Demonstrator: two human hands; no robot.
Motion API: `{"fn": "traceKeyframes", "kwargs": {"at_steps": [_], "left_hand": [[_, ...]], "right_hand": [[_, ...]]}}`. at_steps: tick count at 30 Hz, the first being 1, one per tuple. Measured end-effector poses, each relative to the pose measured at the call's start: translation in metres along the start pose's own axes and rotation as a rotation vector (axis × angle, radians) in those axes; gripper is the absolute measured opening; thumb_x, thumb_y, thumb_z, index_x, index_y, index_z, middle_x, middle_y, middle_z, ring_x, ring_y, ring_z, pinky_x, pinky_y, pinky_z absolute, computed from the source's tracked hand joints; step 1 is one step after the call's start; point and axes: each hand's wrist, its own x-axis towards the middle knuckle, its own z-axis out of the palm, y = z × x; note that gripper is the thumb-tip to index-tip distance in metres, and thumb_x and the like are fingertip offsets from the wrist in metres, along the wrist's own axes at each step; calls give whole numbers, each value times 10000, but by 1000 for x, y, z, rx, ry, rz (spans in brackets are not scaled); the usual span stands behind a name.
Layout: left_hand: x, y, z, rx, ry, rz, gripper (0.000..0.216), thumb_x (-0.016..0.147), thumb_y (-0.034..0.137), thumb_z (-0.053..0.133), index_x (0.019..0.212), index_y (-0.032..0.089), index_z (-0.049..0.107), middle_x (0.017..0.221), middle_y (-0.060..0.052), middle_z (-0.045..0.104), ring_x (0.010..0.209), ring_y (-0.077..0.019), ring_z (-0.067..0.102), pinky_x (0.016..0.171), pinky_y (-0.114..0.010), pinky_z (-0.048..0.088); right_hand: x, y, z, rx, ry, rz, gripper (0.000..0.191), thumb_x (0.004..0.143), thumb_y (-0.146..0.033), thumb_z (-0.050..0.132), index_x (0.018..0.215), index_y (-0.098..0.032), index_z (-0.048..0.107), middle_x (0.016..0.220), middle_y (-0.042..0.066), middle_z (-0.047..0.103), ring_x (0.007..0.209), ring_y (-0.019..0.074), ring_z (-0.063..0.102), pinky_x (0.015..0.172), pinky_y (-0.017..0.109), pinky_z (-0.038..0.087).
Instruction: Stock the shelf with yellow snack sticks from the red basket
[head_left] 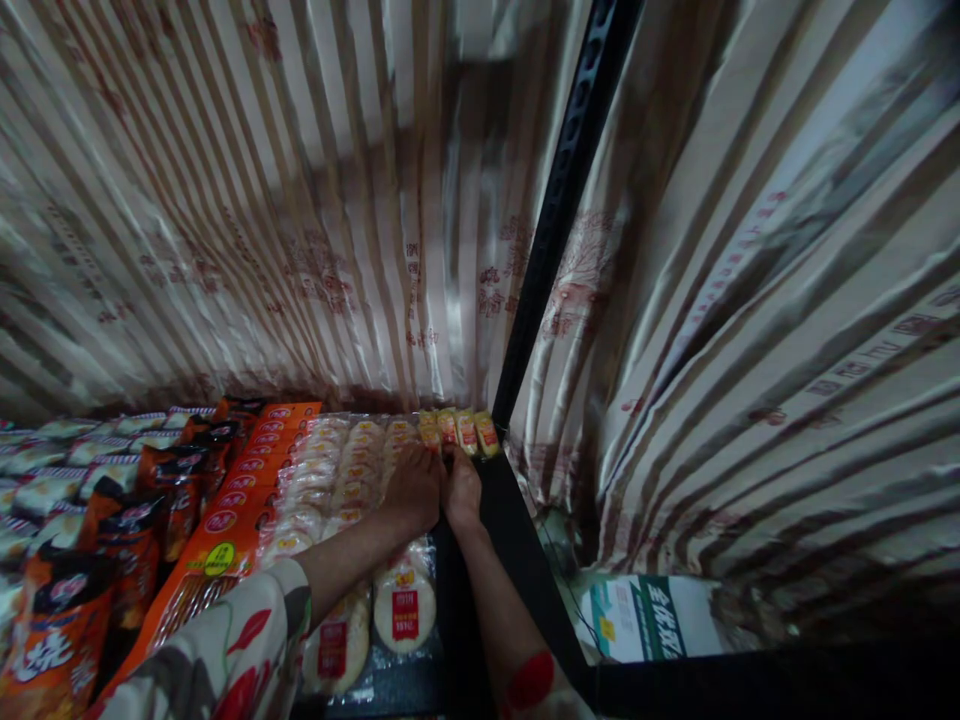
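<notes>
The bare left hand (415, 490) and bare right hand (461, 485) are held close together with fingers bent, at the near edge of a row of small, glossy yellow packets (466, 432) with red and white markings; whether a packet is grasped cannot be told. The packets are lined up at the back corner of a flat black shelf (502, 520), beside a perforated black metal post (562, 220). To their left, round, flat, pale cakes in crinkled transparent plastic with red labels (405, 605) are laid in overlapping columns, flanked by flat orange packets (255, 445) and puffed black-and-orange bags (64, 615). Everything is backed by pleated, satiny beige sheeting (337, 250) printed in dark red.
</notes>
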Motion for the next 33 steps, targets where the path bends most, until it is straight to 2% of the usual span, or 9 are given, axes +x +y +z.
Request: {"fn": "traceKeyframes", "kwargs": {"at_steps": [7, 12, 17, 22, 26, 29, 33], "left_hand": [[5, -5, 7, -3, 29, 64, 384, 823, 154, 436, 1166, 66, 583, 1179, -172, 584, 1193, -293, 431, 1109, -473, 186], [6, -8, 10, 27, 47, 78, 385, 828, 156, 435, 1174, 95, 593, 1172, -144, 599, 1179, -275, 454, 1111, -439, 194], [7, -6, 7, 53, 42, 93, 407, 837, 162, 419, 1192, 46, 582, 1179, -176, 590, 1197, -297, 446, 1114, -434, 183], [7, -4, 4, 75, 38, 78, 395, 836, 157, 425, 1186, 92, 595, 1134, -153, 620, 1152, -271, 487, 1104, -421, 211], [8, -5, 7, 72, 70, 84, 387, 842, 164, 418, 1164, 82, 615, 1113, -155, 627, 1141, -278, 493, 1110, -417, 199], [10, -6, 9, 70, 53, 84, 402, 840, 170, 419, 1178, 54, 604, 1115, -172, 622, 1143, -289, 488, 1108, -418, 197], [11, -7, 9, 71, 42, 89, 423, 819, 162, 444, 1196, 31, 584, 1117, -188, 617, 1147, -293, 480, 1104, -423, 201]], "right_hand": [[-3, -1, -1, -3, 29, -53, 242, 807, -136, 445, 975, -161, 617, 952, 93, 658, 885, 184, 602, 807, 293, 469], [-2, 0, -4, -30, 16, -78, 257, 824, -131, 443, 980, -163, 645, 989, 98, 651, 940, 186, 591, 867, 299, 462], [-4, 1, -4, -93, 73, -80, 316, 848, -137, 419, 1063, -165, 649, 1125, 107, 621, 1083, 204, 534, 969, 338, 418], [-6, 3, 0, -139, 89, -78, 375, 853, -138, 415, 1158, -150, 633, 1265, 124, 580, 1136, 227, 512, 978, 370, 415], [-5, 6, 1, -151, 87, -98, 390, 855, -116, 405, 1166, -148, 638, 1241, 105, 615, 1113, 206, 539, 979, 346, 412], [-3, 7, 1, -139, 75, -121, 378, 857, -107, 403, 1143, -116, 651, 1198, 113, 642, 1127, 198, 539, 986, 327, 407], [-2, 6, 0, -133, 60, -142, 363, 848, -105, 418, 1105, -138, 672, 1165, 92, 660, 1140, 192, 534, 991, 326, 405]]}}
